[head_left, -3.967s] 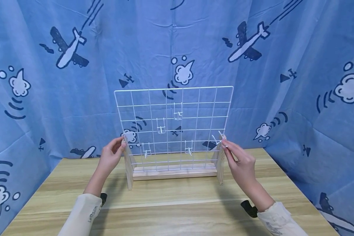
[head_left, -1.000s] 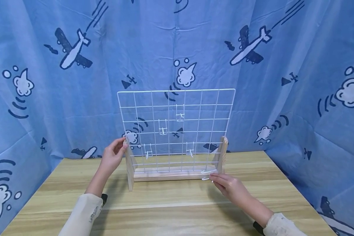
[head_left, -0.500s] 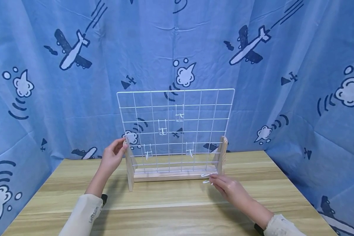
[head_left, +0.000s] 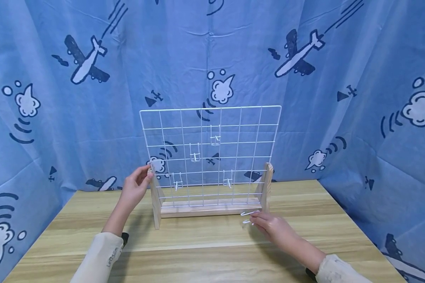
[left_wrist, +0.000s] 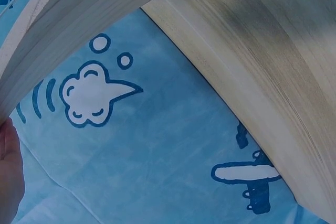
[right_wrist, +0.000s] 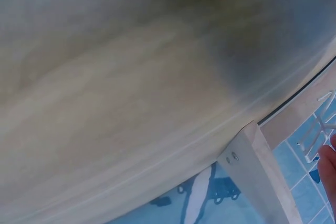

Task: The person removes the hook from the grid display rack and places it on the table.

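Note:
A white wire grid panel [head_left: 210,108] stands upright in a pale wooden stand [head_left: 210,212] on the table. In the head view my left hand [head_left: 136,186] grips the top of the stand's left upright [head_left: 155,202] between thumb and fingers. That upright [left_wrist: 68,30] crosses the left wrist view, fingertips at its edge. Between thumb and fingers my right hand [head_left: 276,231] pinches a white wire hook [head_left: 247,214], low in front of the stand's right end, prongs pointing left. The same hook [right_wrist: 329,126] shows partly at the right wrist view's edge.
Several like hooks hang on the grid, among them an upper one [head_left: 215,139], one left of it [head_left: 195,157] and a lower right one [head_left: 228,182]. The wooden table [head_left: 198,251] ends at blue curtains [head_left: 184,51] behind and at the sides.
Since four seconds ago my right hand has come down from the right upright's top to the front of the base, still pinching the hook, and sinks slightly lately. My left hand keeps its hold.

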A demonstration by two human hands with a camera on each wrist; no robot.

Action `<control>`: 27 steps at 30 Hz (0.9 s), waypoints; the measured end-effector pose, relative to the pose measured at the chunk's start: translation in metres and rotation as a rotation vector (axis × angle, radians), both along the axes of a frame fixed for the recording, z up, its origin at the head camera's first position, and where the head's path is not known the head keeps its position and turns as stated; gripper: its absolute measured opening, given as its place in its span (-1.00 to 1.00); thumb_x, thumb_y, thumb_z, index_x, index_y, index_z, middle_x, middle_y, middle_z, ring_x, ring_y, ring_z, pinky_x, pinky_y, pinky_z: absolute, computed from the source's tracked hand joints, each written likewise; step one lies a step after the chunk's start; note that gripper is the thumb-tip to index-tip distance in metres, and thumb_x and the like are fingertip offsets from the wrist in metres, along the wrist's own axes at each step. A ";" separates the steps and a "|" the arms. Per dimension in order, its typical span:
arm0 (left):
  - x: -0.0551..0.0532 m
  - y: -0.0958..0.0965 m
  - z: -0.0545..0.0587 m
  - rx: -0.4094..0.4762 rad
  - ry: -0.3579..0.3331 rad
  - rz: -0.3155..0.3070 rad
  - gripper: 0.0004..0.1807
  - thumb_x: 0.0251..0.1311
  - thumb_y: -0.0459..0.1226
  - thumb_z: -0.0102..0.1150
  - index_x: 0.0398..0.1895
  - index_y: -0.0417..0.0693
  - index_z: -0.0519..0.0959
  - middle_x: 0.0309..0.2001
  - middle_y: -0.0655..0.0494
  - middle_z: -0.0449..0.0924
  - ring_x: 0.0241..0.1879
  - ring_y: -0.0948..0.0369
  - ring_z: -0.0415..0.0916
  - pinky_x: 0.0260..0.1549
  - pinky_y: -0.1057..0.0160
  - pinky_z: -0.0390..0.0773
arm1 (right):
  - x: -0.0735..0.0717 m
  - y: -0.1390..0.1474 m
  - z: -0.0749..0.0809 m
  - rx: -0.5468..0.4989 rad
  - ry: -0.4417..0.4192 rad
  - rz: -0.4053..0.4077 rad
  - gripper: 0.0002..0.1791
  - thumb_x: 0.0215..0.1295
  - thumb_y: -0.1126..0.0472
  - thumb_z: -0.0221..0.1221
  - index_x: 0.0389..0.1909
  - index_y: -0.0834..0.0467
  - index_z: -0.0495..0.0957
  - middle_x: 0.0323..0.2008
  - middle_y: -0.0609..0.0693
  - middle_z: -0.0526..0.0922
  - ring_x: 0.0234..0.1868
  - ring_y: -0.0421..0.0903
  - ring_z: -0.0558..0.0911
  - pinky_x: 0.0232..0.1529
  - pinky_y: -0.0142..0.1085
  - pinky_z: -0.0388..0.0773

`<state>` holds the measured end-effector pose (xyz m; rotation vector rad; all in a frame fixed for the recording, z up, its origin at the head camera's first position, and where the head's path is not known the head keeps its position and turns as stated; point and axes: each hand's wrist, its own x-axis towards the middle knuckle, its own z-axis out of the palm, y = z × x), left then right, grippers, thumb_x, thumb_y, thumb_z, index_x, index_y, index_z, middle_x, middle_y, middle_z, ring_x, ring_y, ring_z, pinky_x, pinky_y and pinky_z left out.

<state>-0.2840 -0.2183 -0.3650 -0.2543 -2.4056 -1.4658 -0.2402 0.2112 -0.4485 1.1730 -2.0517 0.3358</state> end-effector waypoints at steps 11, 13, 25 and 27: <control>0.000 0.000 0.001 0.001 -0.003 -0.004 -0.52 0.42 -0.21 -0.01 0.32 -0.22 0.33 0.21 -0.23 0.43 0.23 -0.07 0.37 0.23 0.04 0.38 | -0.003 -0.003 -0.001 0.042 -0.019 -0.014 -0.64 -0.28 0.48 0.43 -0.32 0.26 0.67 -0.29 0.11 0.71 -0.31 0.02 0.71 -0.34 -0.27 0.67; -0.001 0.000 0.001 -0.004 0.005 -0.004 -0.52 0.42 -0.21 -0.01 0.32 -0.23 0.33 0.21 -0.23 0.43 0.23 -0.07 0.38 0.22 0.05 0.38 | -0.004 -0.004 -0.001 0.044 -0.015 -0.009 -0.65 -0.26 0.48 0.43 -0.32 0.26 0.67 -0.29 0.11 0.70 -0.30 0.01 0.71 -0.33 -0.28 0.67; -0.001 -0.001 0.000 -0.001 0.021 -0.013 -0.53 0.42 -0.22 0.00 0.31 -0.24 0.34 0.20 -0.24 0.44 0.23 -0.07 0.39 0.21 0.06 0.40 | -0.007 -0.003 -0.006 0.104 0.018 0.022 -0.90 0.28 0.30 0.13 -0.34 0.21 0.61 -0.24 0.12 0.69 -0.25 0.04 0.71 -0.31 -0.28 0.67; 0.000 -0.001 0.000 0.000 0.021 -0.013 -0.53 0.41 -0.22 0.00 0.31 -0.24 0.34 0.20 -0.24 0.44 0.23 -0.07 0.39 0.21 0.06 0.40 | -0.006 -0.003 -0.006 0.121 0.013 0.016 -0.90 0.29 0.29 0.12 -0.33 0.20 0.61 -0.23 0.12 0.68 -0.23 0.06 0.71 -0.31 -0.26 0.67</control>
